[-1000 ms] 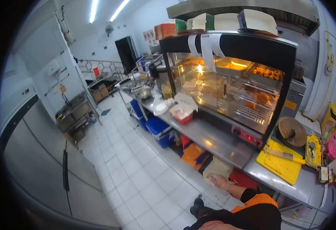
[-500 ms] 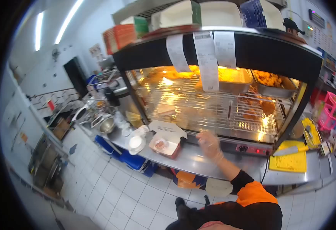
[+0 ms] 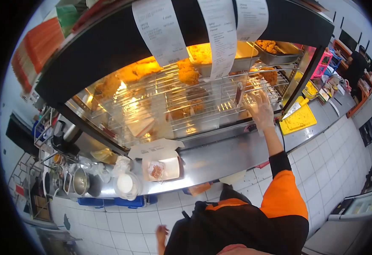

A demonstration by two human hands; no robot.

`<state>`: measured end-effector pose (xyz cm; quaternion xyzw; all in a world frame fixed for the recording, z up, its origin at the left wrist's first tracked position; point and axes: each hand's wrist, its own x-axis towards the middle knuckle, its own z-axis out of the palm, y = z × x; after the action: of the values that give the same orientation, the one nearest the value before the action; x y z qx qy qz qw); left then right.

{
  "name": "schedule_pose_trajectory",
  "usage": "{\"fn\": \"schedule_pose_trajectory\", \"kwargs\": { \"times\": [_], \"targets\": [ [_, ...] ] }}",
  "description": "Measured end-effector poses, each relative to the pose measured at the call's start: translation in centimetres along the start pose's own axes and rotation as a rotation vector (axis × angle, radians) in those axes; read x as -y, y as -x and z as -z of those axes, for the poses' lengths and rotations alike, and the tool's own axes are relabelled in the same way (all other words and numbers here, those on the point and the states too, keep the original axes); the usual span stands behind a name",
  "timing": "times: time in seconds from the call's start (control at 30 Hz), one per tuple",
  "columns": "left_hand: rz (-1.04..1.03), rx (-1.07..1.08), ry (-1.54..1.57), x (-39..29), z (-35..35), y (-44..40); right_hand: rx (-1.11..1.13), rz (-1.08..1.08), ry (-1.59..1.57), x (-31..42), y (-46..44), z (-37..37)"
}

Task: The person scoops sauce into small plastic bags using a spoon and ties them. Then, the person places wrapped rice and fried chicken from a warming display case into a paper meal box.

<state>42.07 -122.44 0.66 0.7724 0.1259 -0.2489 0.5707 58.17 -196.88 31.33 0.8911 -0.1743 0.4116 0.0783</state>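
My right hand (image 3: 260,111), in a clear plastic glove, is raised at the front of the heated glass cabinet (image 3: 211,138), just right of the door handle (image 3: 239,94). Its fingers are apart with nothing visible between them; whether they touch the glass is unclear. Low in the view, my left hand (image 3: 162,233) hangs over the floor, bare, small and blurred, its finger shape unclear. Inside the cabinet, fried pieces (image 3: 188,73) lie on wire racks. An open cardboard box (image 3: 174,168) holding a wrapped item (image 3: 156,169) stands on the steel counter (image 3: 220,155).
Paper receipts (image 3: 220,38) hang over the cabinet front. A yellow cutting board (image 3: 299,120) with a knife lies right of it. A white-filled container (image 3: 125,183) and a metal bowl (image 3: 81,182) stand at left. Another person (image 3: 356,70) is at far right.
The view has moved closer to the cabinet and turned. My right hand has risen from below the counter to the glass and moved right toward the handle. My left hand has come into view.
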Motion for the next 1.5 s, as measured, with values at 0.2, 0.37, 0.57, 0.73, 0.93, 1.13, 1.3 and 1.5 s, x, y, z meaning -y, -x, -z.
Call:
{"fn": "schedule_pose_trajectory", "kwargs": {
  "times": [0.2, 0.37, 0.57, 0.73, 0.93, 1.13, 1.3, 1.5],
  "targets": [
    [-0.432, -0.003, -0.402, -26.1, -3.8, -2.4, 0.445, 0.098, 0.105, -0.6, -4.8, -1.6],
    [-0.715, -0.464, -0.54, -30.8, -8.7, -4.7, -0.131, 0.135, -0.196, -3.7, 0.1, -3.6],
    [-0.567, -0.522, -0.429, -31.5, -11.2, -10.2, -0.326, 0.087, 0.061, -5.5, -8.1, 4.0],
    [-0.62, -0.603, -0.388, -30.1, -11.5, -14.1, 0.388, -0.161, -0.028, -9.1, -11.3, 0.4],
    [-0.373, -0.211, -0.127, -26.7, -12.8, -15.4, 0.179, -0.191, -0.055, -11.0, -10.0, -1.2],
    [-0.245, -0.026, -0.038, -30.2, -20.3, -11.2, -0.342, -0.164, -0.144, -7.5, -2.2, -1.5],
    [-0.176, 0.142, 0.008, -31.5, -25.1, -9.8, 0.22, 0.145, -0.124, -5.1, -1.6, -4.5],
    [-0.124, 0.264, -0.017, -32.4, -27.4, -9.8, 0.401, 0.345, -0.016, -5.9, -4.3, -8.8]
  ]
}}
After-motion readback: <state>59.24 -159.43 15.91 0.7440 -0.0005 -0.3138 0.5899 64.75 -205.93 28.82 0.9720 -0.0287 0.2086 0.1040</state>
